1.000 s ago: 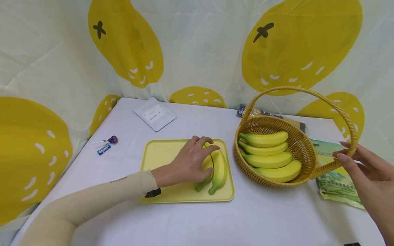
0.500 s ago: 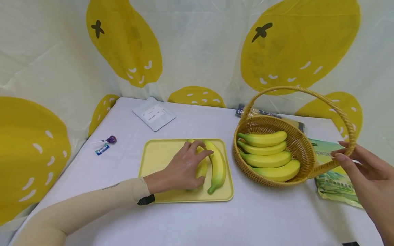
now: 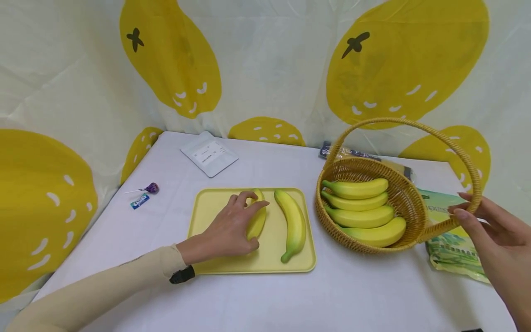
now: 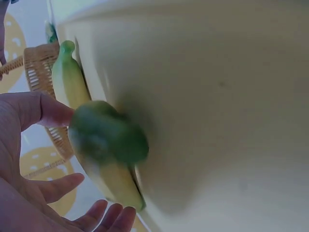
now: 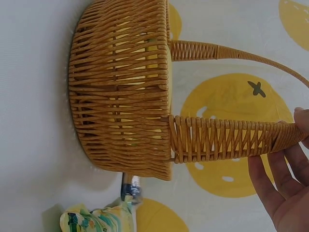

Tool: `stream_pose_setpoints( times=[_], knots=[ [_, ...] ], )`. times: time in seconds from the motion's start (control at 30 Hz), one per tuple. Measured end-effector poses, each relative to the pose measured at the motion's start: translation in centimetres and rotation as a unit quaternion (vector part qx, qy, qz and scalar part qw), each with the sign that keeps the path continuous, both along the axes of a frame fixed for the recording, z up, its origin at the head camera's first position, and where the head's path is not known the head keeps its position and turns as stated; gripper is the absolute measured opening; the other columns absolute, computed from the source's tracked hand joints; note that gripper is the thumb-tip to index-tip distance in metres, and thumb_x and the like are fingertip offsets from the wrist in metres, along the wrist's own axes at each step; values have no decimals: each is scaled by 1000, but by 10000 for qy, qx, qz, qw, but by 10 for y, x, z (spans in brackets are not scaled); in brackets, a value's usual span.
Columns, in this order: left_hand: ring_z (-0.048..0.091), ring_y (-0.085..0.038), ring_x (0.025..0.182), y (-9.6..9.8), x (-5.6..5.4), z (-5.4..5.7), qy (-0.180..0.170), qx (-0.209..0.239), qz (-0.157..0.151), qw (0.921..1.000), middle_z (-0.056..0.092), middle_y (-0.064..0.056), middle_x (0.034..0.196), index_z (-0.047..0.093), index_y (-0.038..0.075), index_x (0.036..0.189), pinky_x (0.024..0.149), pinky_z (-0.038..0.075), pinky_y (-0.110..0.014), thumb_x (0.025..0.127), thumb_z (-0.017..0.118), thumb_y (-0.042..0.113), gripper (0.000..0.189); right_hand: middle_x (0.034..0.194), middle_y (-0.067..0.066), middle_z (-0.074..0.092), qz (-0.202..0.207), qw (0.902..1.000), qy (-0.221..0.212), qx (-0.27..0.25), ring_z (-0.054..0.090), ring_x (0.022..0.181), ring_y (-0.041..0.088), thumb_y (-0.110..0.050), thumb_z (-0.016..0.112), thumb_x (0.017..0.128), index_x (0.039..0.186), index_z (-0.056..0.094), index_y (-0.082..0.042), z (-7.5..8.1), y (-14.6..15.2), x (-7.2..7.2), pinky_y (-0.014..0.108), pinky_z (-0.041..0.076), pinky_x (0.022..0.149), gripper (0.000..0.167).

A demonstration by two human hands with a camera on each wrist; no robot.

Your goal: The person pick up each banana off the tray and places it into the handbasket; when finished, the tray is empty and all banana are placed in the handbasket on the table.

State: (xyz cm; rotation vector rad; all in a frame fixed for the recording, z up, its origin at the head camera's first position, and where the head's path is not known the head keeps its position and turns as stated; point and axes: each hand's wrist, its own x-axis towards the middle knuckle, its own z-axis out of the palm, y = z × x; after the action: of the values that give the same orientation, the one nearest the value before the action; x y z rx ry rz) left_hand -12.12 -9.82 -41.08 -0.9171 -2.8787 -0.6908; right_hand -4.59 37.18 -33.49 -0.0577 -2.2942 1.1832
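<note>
My left hand [image 3: 226, 230] grips a yellow banana [image 3: 258, 220] with a green tip, fingers and thumb around its sides, low over a pale yellow tray [image 3: 286, 266]. To the right on the same tray lies a second banana [image 3: 295, 226]. In the left wrist view the held banana's blurred green end [image 4: 108, 135] covers part of the other. My right hand [image 3: 499, 235] holds the arched handle [image 3: 468, 168] of a wicker basket [image 3: 410, 196] between thumb and fingers. Inside the basket several bananas [image 3: 361, 216] rest side by side.
A silvery pouch [image 3: 209, 154] lies behind the tray. At left are a purple lollipop [image 3: 152, 188] and a small blue-and-white packet [image 3: 139, 201]. Behind the basket lies a dark-and-tan package [image 3: 394, 168], and a green bag [image 3: 454, 249] sits right of it.
My left hand has moved left across the tray with the banana, opening a gap between it and the other banana. The right hand and the basket have stayed in place.
</note>
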Motion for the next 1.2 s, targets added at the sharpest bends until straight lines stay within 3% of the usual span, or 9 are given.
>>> stream_pose_setpoints(
  times=[0.47,0.83,1.03,1.2],
  knots=[
    [51,-30,117,-21,-3,-1,-200,31,411,9989,41,-12,151,56,18,151,77,51,-43,70,73,11,82,104,-4,73,39,10000,12,89,69,101,8,16,64,97,138,65,8,1,0,1,10,47,89,42],
    [54,-32,119,-26,-11,-4,-208,12,408,9990,44,-14,146,54,14,151,74,53,-44,71,72,7,82,107,-8,72,-81,9999,-108,97,68,100,5,12,65,98,140,66,3,1,-2,2,8,46,87,42],
    [59,-29,105,-27,-15,-4,-242,34,359,9991,47,-15,144,54,13,151,70,51,-39,73,69,2,81,107,-6,72,-5,9999,-70,134,68,102,6,12,65,98,139,66,4,0,0,1,9,47,88,42],
    [60,-29,108,-27,-16,-3,-230,7,162,9996,52,-14,139,56,12,150,82,52,-42,74,67,-1,77,108,-7,73,-51,9999,-73,120,68,101,5,12,66,98,139,66,4,1,0,1,9,47,87,42]
  ],
)
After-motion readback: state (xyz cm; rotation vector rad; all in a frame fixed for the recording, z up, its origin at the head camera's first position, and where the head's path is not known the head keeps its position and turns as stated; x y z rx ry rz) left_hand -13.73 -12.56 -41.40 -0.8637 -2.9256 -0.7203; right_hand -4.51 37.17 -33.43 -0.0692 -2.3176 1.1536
